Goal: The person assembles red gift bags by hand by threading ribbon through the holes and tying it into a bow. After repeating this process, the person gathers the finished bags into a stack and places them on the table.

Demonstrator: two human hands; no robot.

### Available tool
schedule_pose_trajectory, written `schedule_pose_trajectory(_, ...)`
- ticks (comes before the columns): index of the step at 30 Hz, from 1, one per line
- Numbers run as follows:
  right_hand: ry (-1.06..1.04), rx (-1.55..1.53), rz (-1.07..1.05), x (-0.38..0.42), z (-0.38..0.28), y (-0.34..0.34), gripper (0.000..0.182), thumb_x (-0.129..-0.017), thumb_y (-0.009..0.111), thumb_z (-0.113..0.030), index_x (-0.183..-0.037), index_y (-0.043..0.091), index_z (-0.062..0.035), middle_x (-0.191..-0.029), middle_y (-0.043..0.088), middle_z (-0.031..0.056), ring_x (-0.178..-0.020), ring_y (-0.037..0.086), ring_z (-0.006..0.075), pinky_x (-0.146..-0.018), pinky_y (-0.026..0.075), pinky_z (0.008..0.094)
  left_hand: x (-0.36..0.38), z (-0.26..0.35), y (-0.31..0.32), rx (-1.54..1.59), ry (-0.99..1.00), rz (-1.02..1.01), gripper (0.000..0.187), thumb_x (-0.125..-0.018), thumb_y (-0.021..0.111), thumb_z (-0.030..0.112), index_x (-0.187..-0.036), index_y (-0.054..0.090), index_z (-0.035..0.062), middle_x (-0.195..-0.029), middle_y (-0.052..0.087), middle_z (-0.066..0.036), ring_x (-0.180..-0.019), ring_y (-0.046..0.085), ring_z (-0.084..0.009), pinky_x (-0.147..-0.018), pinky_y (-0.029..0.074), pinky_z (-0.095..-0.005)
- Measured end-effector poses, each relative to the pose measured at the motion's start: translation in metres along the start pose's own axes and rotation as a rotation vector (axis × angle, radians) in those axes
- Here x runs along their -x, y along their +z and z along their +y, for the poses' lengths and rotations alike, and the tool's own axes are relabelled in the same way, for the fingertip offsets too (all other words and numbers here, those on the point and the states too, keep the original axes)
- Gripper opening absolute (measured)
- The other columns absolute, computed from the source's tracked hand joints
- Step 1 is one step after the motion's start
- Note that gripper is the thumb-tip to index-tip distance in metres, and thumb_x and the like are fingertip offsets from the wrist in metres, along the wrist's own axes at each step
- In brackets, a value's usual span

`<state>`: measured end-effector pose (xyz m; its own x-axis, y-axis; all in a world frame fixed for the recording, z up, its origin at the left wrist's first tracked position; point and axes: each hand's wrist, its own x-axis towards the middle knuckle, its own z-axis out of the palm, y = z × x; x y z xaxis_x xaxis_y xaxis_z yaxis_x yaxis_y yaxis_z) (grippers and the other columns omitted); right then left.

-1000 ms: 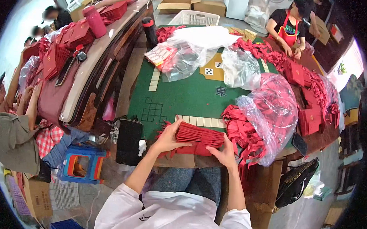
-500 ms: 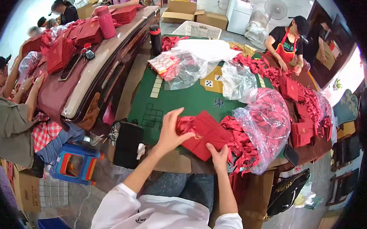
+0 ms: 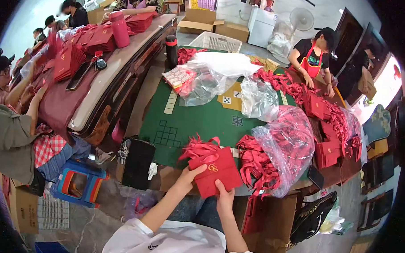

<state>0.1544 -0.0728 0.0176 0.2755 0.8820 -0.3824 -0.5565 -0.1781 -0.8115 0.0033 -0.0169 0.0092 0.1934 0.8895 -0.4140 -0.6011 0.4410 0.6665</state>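
Observation:
A stack of flat red gift bags (image 3: pixel 215 174) with a gold emblem is held between my two hands over the table's near edge. Loose red ribbons (image 3: pixel 201 149) fan out from its far side. My left hand (image 3: pixel 191 178) grips the left edge, thumb on top. At the near right edge, my right hand (image 3: pixel 225 199) pinches the bags with its thumb over the front. Just to the right, a heap of red ribbons (image 3: pixel 258 166) spills from a clear plastic bag (image 3: pixel 291 147) on the green table (image 3: pixel 196 119).
A black pouch (image 3: pixel 138 164) and a crumpled tissue (image 3: pixel 152 170) lie at the left table edge. Clear plastic wrapping (image 3: pixel 206 84) covers the far side, near a black bottle (image 3: pixel 171 52). Across at the right, a person in a red apron (image 3: pixel 311 63) handles ribbons. A phone (image 3: pixel 316 177) sits at the right edge.
The stack has come down toward me and slightly left, turned so its emblem faces up. My left hand moved from the ribbon side onto the left edge; ribbons now spread beyond the stack.

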Motion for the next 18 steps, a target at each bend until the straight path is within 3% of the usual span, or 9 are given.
schedule_pose_trajectory(2, 0.051, -0.009, -0.027, 0.004, 0.000, -0.007, 0.059, -0.081, 0.079, -0.008, -0.133, 0.052, -0.0033, -0.123, 0.063, 0.0090, -0.111, 0.061, 0.0214, -0.097, 0.050, 0.0391, -0.004, -0.004, -0.006, -0.042, -0.002, 0.040, 0.053, -0.083, 0.079, 0.018, -0.131, 0.057, 0.0079, -0.124, 0.065, -0.006, -0.114, 0.062, -0.0192, -0.099, 0.049, -0.0372)
schedule_pose_trajectory(4, 0.236, 0.017, -0.217, -0.001, -0.002, -0.032, 0.064, -0.082, 0.080, -0.012, -0.137, 0.048, -0.0040, -0.128, 0.061, 0.0098, -0.115, 0.060, 0.0225, -0.097, 0.052, 0.0433, -0.001, 0.001, -0.007, -0.128, 0.122, 0.097, 0.055, -0.080, 0.082, 0.015, -0.129, 0.058, 0.0070, -0.124, 0.064, -0.006, -0.112, 0.062, -0.0193, -0.098, 0.050, -0.0363)
schedule_pose_trajectory(5, 0.244, 0.051, -0.372, -0.002, -0.005, -0.044, 0.070, -0.083, 0.079, -0.022, -0.141, 0.043, -0.0030, -0.132, 0.058, 0.0107, -0.118, 0.059, 0.0232, -0.096, 0.051, 0.0438, -0.005, 0.000, -0.015, -0.108, 0.126, 0.081, 0.060, -0.077, 0.084, 0.015, -0.129, 0.056, 0.0057, -0.124, 0.064, -0.007, -0.111, 0.063, -0.0198, -0.098, 0.049, -0.0364)
schedule_pose_trajectory(10, 0.194, 0.279, -0.499, -0.028, -0.048, -0.062, 0.078, -0.089, 0.069, -0.042, -0.146, 0.035, -0.0008, -0.135, 0.054, 0.0128, -0.124, 0.053, 0.0240, -0.103, 0.044, 0.0408, 0.001, 0.027, -0.027, -0.270, 0.123, 0.014, 0.072, -0.074, 0.086, 0.013, -0.134, 0.049, 0.0022, -0.123, 0.063, -0.009, -0.112, 0.062, -0.0203, -0.101, 0.048, -0.0371)
schedule_pose_trajectory(13, 0.119, 0.302, -0.576, -0.042, -0.063, -0.038, 0.073, -0.091, 0.068, -0.038, -0.146, 0.037, -0.0002, -0.135, 0.054, 0.0119, -0.123, 0.053, 0.0213, -0.103, 0.043, 0.0380, 0.012, 0.025, -0.010, -0.470, 0.185, -0.044, 0.088, -0.068, 0.089, 0.007, -0.140, 0.040, -0.0004, -0.131, 0.056, -0.012, -0.119, 0.056, -0.0195, -0.103, 0.046, -0.0361)
schedule_pose_trajectory(15, -0.021, 0.543, -0.429, -0.045, -0.053, -0.023, 0.065, -0.093, 0.068, -0.032, -0.143, 0.042, -0.0001, -0.132, 0.056, 0.0109, -0.121, 0.054, 0.0180, -0.102, 0.043, 0.0353, 0.011, 0.022, -0.008, -0.472, 0.171, -0.079, 0.086, -0.068, 0.089, 0.008, -0.138, 0.040, -0.0007, -0.130, 0.056, -0.013, -0.120, 0.056, -0.0205, -0.104, 0.045, -0.0373)
schedule_pose_trajectory(18, 0.027, 0.517, -0.372, -0.046, -0.040, -0.020, 0.060, -0.093, 0.068, -0.027, -0.141, 0.045, 0.0000, -0.129, 0.059, 0.0104, -0.117, 0.055, 0.0152, -0.101, 0.044, 0.0338, 0.012, 0.022, -0.004, -0.484, 0.162, -0.119, 0.087, -0.070, 0.089, 0.009, -0.138, 0.037, -0.0018, -0.131, 0.055, -0.014, -0.122, 0.054, -0.0216, -0.106, 0.043, -0.0387)
